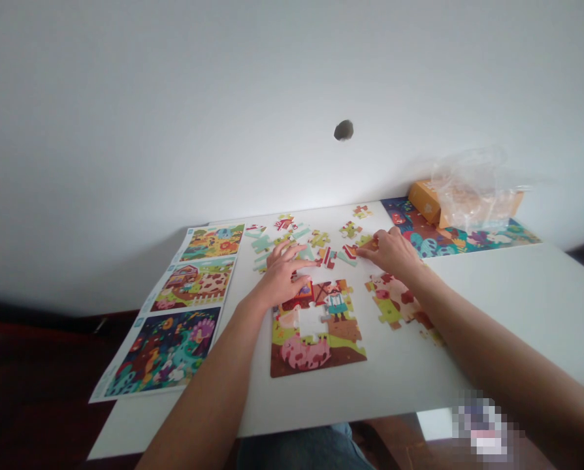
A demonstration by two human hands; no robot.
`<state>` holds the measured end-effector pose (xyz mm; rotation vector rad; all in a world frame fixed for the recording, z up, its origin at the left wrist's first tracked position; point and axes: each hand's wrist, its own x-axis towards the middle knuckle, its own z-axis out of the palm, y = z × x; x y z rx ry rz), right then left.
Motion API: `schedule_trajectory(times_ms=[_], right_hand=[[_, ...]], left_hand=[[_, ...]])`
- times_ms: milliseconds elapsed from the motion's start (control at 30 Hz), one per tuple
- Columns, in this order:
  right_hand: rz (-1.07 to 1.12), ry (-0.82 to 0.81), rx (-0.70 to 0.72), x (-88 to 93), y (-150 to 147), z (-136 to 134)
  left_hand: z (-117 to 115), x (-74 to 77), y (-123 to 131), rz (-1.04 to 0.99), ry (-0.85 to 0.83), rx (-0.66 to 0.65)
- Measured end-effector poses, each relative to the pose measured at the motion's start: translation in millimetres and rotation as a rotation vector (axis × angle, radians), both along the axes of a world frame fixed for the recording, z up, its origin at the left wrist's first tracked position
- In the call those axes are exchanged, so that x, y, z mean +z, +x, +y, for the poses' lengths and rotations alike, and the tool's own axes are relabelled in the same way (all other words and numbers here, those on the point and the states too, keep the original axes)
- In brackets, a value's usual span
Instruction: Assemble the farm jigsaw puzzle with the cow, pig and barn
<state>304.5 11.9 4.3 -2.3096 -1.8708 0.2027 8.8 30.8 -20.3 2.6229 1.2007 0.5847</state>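
A partly joined farm puzzle [316, 329] lies on the white table [492, 307], with one white gap in its middle. My left hand [285, 274] rests at its top edge, fingers stretched out over loose pieces [319, 238]. My right hand [392, 251] lies to the right with fingers curled, its fingertips on a loose piece [358, 248]. A smaller joined cluster with a pig [394, 300] sits under my right wrist.
A picture sheet with three puzzle images [184, 307] hangs over the table's left edge. A finished dark puzzle [449, 235] lies at the back right, under an orange box [426, 199] and a clear plastic bag [473, 186]. The wall stands just behind.
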Motion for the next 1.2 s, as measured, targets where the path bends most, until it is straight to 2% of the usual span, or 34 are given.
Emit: schedule_trajectory(times_ms=[267, 533, 800, 1067, 1200], right_hand=[[-0.035, -0.032, 0.065, 2.2, 12, 2], [0.032, 0.006, 0.014, -4.5, 19, 7], [0.259, 0.262, 0.002, 2.3, 18, 6], [0.304, 0.614, 0.025, 10.9, 39, 5], [0.338, 0.621, 0.003, 14.5, 42, 5]], left_hand=[[-2, 0.3, 3, 0.011, -0.022, -0.005], [-2, -2.6, 5, 0.012, -0.014, -0.009], [-1, -2.5, 3, 0.005, 0.016, -0.008], [0, -1.3, 4, -0.001, 0.039, 0.005], [1, -0.8, 4, -0.002, 0.050, -0.013]])
